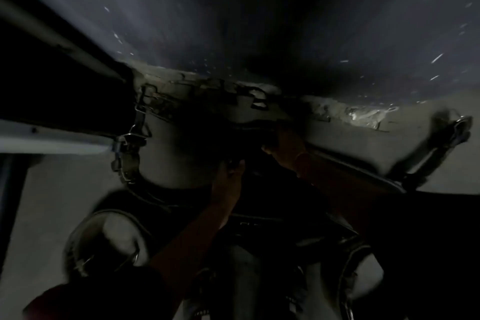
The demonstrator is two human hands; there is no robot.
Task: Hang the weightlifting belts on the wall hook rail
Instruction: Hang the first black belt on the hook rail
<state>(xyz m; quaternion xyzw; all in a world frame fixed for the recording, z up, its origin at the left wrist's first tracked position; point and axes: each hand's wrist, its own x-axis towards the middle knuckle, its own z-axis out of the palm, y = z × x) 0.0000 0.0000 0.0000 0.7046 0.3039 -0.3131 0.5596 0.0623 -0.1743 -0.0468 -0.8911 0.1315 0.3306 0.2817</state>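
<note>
The view is dark and blurred, tilted up at a pale wall. Both my hands are raised on a black weightlifting belt [262, 189] held against the wall. My left hand [230, 176] grips its lower left part, and my right hand [281, 143] grips its upper edge near the cracked top of the wall. The belt's far end with a metal buckle [452, 135] sticks out to the right. Another black belt [130, 153] with a metal buckle hangs on the left. The hook rail itself is hidden in shadow.
Further belts [109, 239] hang in loops low on the wall, left and right [361, 270]. A pale beam [52, 141] runs in from the left. Above the crumbling wall edge [358, 114] is a dark speckled ceiling [285, 21].
</note>
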